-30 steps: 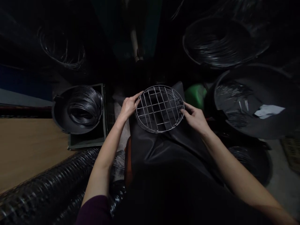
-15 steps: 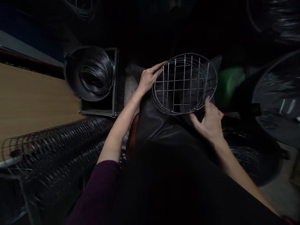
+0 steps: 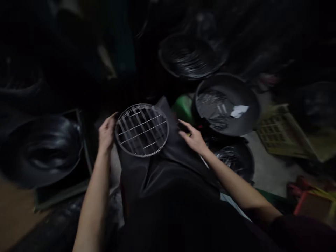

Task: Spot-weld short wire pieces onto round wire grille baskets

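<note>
A round wire rack (image 3: pixel 143 122), a grid of metal rods inside a ring, rests on the dark apron (image 3: pixel 181 157) over my lap. More wires show under its top grid, but blur hides whether it is a stack or one deep piece. My left hand (image 3: pixel 106 134) grips the rack's left edge, fingertips partly hidden behind the rim. Away from the rack, to its right, my right hand (image 3: pixel 194 140) is open with thumb and fingers apart. A small yellowish spot shows between them; I cannot make out what it is.
At left, a dark basin (image 3: pixel 15 164) with coiled wire sits on a crate (image 3: pixel 63 192). At right stand a basin of short metal pieces (image 3: pixel 231 87), a basin of wire rings (image 3: pixel 183 59), another wire-filled basin (image 3: pixel 246 161) and a yellowish plastic crate (image 3: pixel 278 133).
The view has swung to the right. My right hand has come off the rack's right edge and moved away from it. My left hand stays on the left edge.
</note>
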A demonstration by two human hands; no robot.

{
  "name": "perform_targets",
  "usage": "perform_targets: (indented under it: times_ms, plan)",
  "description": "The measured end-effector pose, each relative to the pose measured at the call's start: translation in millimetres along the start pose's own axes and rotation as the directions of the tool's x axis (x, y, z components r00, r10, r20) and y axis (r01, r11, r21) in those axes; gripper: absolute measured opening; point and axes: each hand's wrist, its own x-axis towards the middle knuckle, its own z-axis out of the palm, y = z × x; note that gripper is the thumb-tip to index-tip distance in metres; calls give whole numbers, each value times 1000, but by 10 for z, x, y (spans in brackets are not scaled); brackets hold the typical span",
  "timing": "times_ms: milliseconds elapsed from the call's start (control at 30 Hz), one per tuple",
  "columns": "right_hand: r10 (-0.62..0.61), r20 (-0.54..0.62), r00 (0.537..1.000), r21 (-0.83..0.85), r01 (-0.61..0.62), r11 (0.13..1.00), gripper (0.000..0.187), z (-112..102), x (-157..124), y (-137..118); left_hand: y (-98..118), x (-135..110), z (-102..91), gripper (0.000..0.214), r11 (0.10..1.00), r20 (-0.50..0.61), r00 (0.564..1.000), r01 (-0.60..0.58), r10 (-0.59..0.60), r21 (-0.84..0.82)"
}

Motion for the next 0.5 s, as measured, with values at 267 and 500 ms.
perform_targets:
  times_ms: [267, 500]
  plan:
    - [498, -307, 811, -306, -579, 756, 37, -1061, 1399, 1234, 385, 572, -170, 71, 932, 547, 756, 317, -360, 176]
    - [659, -244, 711, -265, -703, 661, 31, -752, 1831, 1597, 847, 538, -247, 97, 901, 459, 791, 259, -405, 348]
